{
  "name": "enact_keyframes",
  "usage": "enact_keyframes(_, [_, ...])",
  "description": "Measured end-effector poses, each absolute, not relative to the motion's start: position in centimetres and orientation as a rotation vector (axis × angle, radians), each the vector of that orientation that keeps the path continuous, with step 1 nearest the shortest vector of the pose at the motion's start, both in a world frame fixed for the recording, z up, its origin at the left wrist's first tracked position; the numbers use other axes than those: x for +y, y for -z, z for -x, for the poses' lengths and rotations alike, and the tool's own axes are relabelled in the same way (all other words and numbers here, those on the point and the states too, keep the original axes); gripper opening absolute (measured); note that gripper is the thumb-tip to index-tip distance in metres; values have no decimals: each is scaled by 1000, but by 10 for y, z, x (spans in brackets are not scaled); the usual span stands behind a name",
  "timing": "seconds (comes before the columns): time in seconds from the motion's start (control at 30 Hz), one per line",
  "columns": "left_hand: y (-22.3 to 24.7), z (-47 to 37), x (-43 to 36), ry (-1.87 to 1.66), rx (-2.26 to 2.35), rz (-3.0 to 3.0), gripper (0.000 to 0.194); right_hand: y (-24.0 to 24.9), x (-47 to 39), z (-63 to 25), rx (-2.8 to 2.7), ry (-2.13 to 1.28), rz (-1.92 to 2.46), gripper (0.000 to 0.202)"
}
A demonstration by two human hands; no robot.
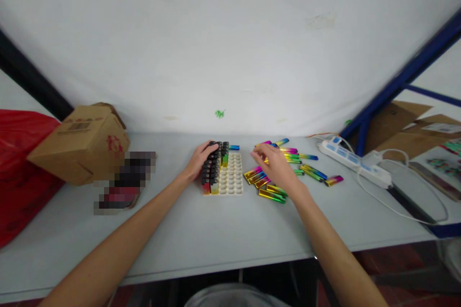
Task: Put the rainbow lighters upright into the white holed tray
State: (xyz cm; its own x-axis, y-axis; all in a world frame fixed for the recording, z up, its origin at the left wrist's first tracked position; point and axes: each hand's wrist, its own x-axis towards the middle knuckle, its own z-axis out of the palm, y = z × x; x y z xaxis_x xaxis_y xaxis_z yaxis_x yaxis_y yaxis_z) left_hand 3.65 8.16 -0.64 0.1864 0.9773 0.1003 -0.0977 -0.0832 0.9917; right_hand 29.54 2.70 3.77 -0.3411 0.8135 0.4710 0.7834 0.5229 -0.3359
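In the head view, my left hand (200, 159) is at the far left corner of the white tray (234, 177), which lies on the bench (216, 235) in front of me. My thumb lies over the black-topped sticks (212, 168) standing upright in the tray's left part, and my fingers curl at their far left side. The hand is partly curled against these sticks; I cannot tell whether it grips them. Yellow and red show under the black tops along the near edge, and the tray's right part shows bare white pockets.

My right hand (275, 162) is over the loose shiny sticks (272, 195) to the right of the tray. Its thumb and fingers are narrow, bent close together; I cannot tell whether a stick is between them. The loose sticks lie flat and scattered at many angles, in gold, green, pink and blue. 1 pink and yellow stick (334, 181) lies at the right end of the scatter, and 1 blue stick (234, 147) lies just behind the tray.

Farther right is a white power strip (355, 162) with white cables. On my left are a red bag (21, 177), a cardboard box (79, 144) and a pixelated dark item (124, 182). A pale wall (230, 57) rises behind the bench.
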Motion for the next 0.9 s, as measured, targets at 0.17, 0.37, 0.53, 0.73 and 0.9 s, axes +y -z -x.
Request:
enact_keyframes(0.17, [5, -37, 82, -1170, 975, -1296, 31, -54, 2, -381, -2111, -90, 1384, 23])
enact_keyframes(0.37, [3, -38, 80, -1161, 963, -1284, 32, -37, -36, -417, -2194, -247, 1432, 23])
enact_keyframes(0.53, [1, -39, 79, -1173, 978, -1260, 33, -17, -58, -404, -2209, -371, 1406, 19])
enact_keyframes(0.73, [4, -38, 80, -1172, 968, -1273, 34, -4, -61, -396, -2201, -366, 1446, 24])
enact_keyframes(0.9, [4, -38, 80, -1167, 961, -1267, 33, -1, -55, -397, -1985, -461, 1411, 18])
